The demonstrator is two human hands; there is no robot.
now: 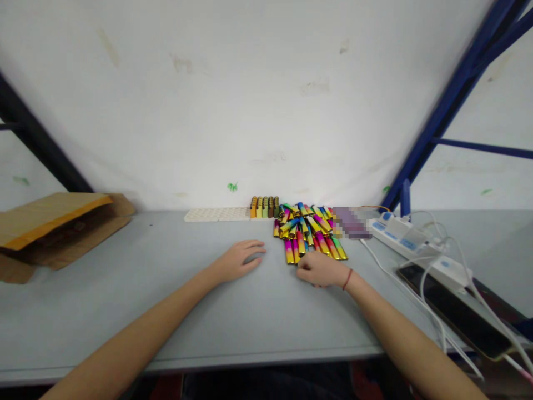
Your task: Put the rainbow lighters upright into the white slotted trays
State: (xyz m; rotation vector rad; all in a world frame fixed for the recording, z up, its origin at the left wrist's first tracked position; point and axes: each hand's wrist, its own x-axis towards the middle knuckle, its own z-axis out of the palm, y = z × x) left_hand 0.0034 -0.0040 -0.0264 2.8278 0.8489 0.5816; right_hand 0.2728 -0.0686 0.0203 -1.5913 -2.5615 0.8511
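A heap of shiny, multicoloured lighters (310,225) lies on the grey table, with several lined up side by side along its near edge. My right hand (322,269) is at that near edge with its fingers curled in, right against the lower end of a red-and-gold lighter (301,243). Whatever is inside those fingers is hidden. My left hand (239,261) rests on the table left of the heap, thumb and fingers apart, holding nothing. Behind, against the wall, several lighters stand upright in rows (264,207) at the right end of a white perforated tray (219,214).
An opened brown cardboard box (62,222) lies at the left. On the right are a white power strip (420,247) with cables, a dark phone (458,311) and a blurred-out purple item (353,222). Blue shelf posts (441,105) rise at the right.
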